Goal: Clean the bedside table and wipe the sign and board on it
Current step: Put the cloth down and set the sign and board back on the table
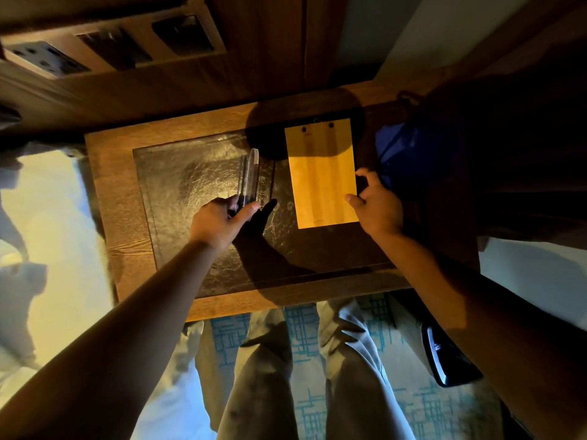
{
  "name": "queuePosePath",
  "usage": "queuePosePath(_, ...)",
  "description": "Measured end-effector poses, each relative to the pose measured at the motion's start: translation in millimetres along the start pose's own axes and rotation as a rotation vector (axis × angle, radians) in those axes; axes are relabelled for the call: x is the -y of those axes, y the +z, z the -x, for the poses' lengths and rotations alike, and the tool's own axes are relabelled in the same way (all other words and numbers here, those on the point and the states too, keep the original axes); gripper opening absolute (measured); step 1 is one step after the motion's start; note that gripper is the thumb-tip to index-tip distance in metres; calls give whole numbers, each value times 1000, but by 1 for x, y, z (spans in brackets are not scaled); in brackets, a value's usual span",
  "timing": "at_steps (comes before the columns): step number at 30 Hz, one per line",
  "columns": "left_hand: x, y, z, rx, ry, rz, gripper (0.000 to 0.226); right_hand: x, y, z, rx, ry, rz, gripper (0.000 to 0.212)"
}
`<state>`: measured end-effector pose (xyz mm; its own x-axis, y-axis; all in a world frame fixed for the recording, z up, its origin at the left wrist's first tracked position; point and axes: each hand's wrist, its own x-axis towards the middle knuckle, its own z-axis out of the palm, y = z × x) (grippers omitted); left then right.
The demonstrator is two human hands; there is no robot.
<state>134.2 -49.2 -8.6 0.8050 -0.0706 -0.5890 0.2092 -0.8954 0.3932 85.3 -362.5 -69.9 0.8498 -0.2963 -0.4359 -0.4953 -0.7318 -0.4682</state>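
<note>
1. The left hand [219, 220] reaches forward over the bedside table [108, 192], thumb and fingers curled round the near end of the clear sign [251, 176], which stands upright on edge left of the board [322, 173].
2. The right hand [376, 204] pinches the board's right edge, fingertips [351, 198] on its face.
3. The board lies flat on the table's dark inlay.
4. A blue cloth [409, 154] sits just right of the board, in shadow.

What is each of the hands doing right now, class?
Left hand: grips the clear sign.
Right hand: pinches the wooden board by its right edge.
</note>
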Motion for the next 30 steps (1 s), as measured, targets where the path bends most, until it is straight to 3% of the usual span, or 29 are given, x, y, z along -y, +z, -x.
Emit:
queuePosePath(3, -2, 1, 0, 19, -2, -17, 97, -6, 3, 1, -1, -18, 41, 48)
queuePosePath(6, -5, 3, 5, 39, -35, -23, 68, -8, 4, -2, 34, -3, 13, 43)
queuePosePath(9, 2, 9, 6, 46, -59, 14, 64, -3, 4, -7, 86, 42, -42, 33)
queuePosePath(13, 11, 18, 5, 93, -277, 526, 56, 7, 7, -12, 149, 119, -75, 21)
queuePosePath(17, 9, 23, 10, 98, -317, 744, 40, 18, 8, -14, 121, 95, -117, 16)
queuePosePath(21, 10, 27, 9, 108, -321, 746, 45, 26, 10, -16, 144, 88, -240, 11)
queuePosePath(24, 11, 33, 10, 120, -324, 715, 53, 22, 10, -14, 103, 70, -210, 22)
queuePosePath(30, 13, 33, 8, 130, -328, 679, 55, 18, 19, -4, -33, 119, -89, 20)
